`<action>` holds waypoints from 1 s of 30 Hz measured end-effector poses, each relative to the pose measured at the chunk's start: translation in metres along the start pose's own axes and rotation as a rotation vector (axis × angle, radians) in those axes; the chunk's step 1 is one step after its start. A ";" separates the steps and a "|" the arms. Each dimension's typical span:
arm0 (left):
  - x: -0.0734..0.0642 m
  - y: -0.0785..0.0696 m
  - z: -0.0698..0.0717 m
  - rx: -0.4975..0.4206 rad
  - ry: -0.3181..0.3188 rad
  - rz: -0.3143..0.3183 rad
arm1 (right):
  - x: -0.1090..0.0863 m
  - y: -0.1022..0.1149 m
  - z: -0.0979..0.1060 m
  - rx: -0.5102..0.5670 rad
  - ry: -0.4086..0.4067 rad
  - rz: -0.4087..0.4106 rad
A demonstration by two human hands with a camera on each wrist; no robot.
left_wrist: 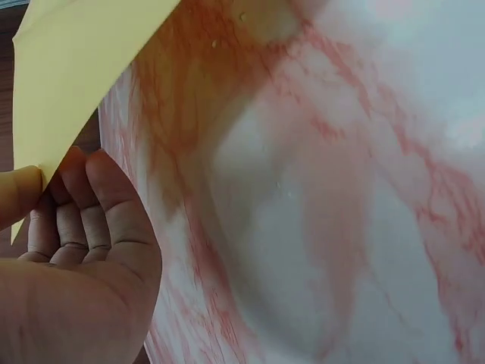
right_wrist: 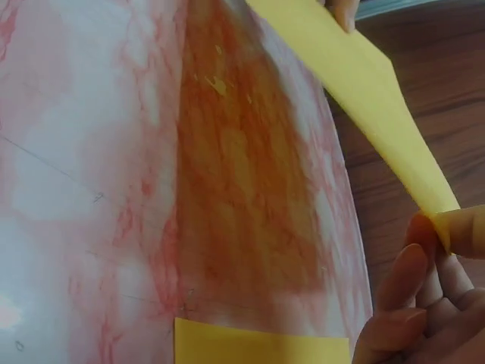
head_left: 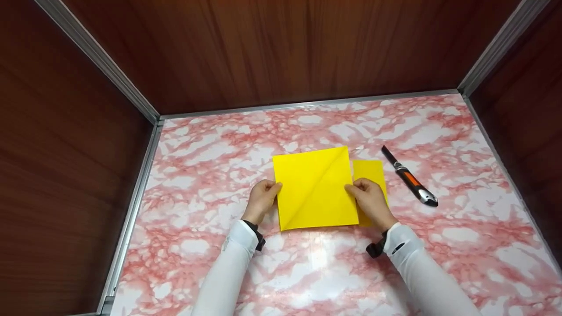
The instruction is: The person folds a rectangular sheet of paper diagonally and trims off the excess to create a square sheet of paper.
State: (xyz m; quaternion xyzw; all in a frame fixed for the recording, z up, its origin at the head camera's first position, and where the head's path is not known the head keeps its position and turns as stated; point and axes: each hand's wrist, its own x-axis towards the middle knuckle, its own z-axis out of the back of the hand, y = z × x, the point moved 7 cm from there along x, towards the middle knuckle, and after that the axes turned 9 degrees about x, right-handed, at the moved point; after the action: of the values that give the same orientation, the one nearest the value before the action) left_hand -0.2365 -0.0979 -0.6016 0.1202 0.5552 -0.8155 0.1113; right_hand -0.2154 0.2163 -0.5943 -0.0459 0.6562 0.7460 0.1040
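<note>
Both hands hold up a square sheet of yellow paper (head_left: pixel 316 188) with a diagonal crease from its lower left to its upper right corner. At its left edge, my left hand (head_left: pixel 262 199) pinches the paper between thumb and fingers; the left wrist view shows this hand (left_wrist: pixel 91 235) with the thumb on top. My right hand (head_left: pixel 371 199) pinches the opposite edge, and its fingertips appear in the right wrist view (right_wrist: pixel 428 280). A narrow yellow paper strip (head_left: pixel 371 169) lies on the table, partly hidden behind the right hand and the square.
Right of the strip lies a utility knife (head_left: pixel 410 177) with a black and orange handle, its dark blade pointing away. The red-and-white marbled table (head_left: pixel 210 162) meets brown wood-grain panels (head_left: pixel 281 52) at the back and both sides, edged by metal strips.
</note>
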 end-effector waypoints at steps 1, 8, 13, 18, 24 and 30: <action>0.001 0.000 0.000 0.019 -0.010 -0.004 | 0.001 -0.002 0.000 -0.017 0.002 -0.013; 0.010 -0.002 0.001 0.251 -0.095 -0.075 | 0.004 -0.011 -0.002 -0.277 0.012 -0.028; 0.015 -0.001 -0.002 0.431 -0.122 -0.095 | 0.007 -0.011 -0.008 -0.520 0.019 0.009; 0.018 0.003 -0.005 0.549 -0.150 -0.124 | 0.013 -0.013 -0.014 -0.651 0.039 0.034; 0.021 0.004 -0.009 0.629 -0.179 -0.180 | 0.019 -0.014 -0.018 -0.736 0.059 0.042; 0.023 0.004 -0.013 0.697 -0.194 -0.215 | 0.022 -0.015 -0.022 -0.789 0.073 0.041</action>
State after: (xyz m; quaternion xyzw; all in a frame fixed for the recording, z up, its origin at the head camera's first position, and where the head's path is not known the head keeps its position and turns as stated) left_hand -0.2561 -0.0879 -0.6172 0.0142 0.2408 -0.9700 0.0294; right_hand -0.2347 0.1987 -0.6160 -0.0958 0.3230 0.9407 0.0398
